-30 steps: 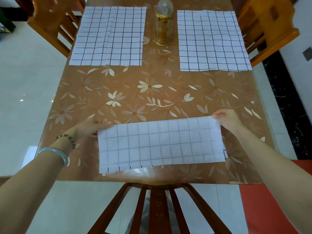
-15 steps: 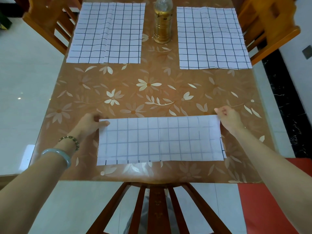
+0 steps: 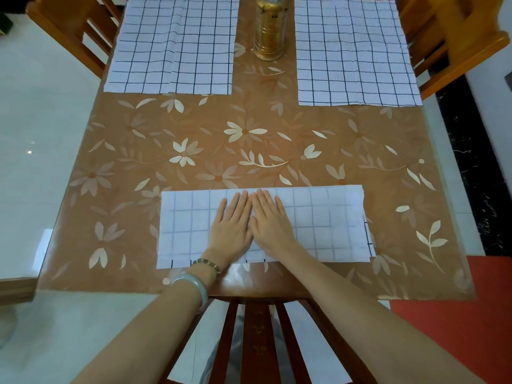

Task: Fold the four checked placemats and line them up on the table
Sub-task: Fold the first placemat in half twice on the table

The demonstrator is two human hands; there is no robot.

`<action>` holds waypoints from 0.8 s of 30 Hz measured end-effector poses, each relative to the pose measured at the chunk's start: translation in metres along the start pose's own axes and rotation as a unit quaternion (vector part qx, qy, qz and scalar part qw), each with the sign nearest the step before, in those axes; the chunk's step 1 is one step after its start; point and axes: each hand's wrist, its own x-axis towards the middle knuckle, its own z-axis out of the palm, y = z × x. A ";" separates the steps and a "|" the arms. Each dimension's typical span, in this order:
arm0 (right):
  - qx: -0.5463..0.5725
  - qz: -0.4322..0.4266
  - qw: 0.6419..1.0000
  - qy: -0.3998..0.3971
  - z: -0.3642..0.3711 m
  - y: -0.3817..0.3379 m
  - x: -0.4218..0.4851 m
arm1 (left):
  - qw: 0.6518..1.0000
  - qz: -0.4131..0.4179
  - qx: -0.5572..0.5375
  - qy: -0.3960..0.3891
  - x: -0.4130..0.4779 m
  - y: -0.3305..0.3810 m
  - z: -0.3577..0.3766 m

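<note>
A white checked placemat, folded in half lengthwise, lies near the table's front edge with its pale underside up. My left hand and my right hand rest flat on its middle, side by side, fingers pointing away from me and holding nothing. Two more checked placemats lie unfolded at the far end: one at the left, one at the right. A fourth placemat is not in view.
The table has a brown floral cover. A gold lantern stands between the two far placemats. Wooden chairs stand at the far left, the far right and right in front of me.
Both hands left the folded placemat's far corners and came together at its middle, palms down. The placemat now lies squarer to the table edge.
</note>
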 end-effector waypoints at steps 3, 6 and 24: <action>-0.019 0.023 1.000 -0.007 0.002 0.025 -0.003 | 0.999 -0.037 -0.003 0.007 0.000 -0.003 0.002; -0.028 0.063 0.998 -0.007 -0.007 0.061 -0.011 | 0.993 -0.118 -0.009 0.025 -0.006 -0.021 0.001; 0.119 -0.012 0.992 0.036 -0.048 0.052 -0.019 | 0.907 -0.379 -0.149 0.108 -0.054 -0.092 -0.041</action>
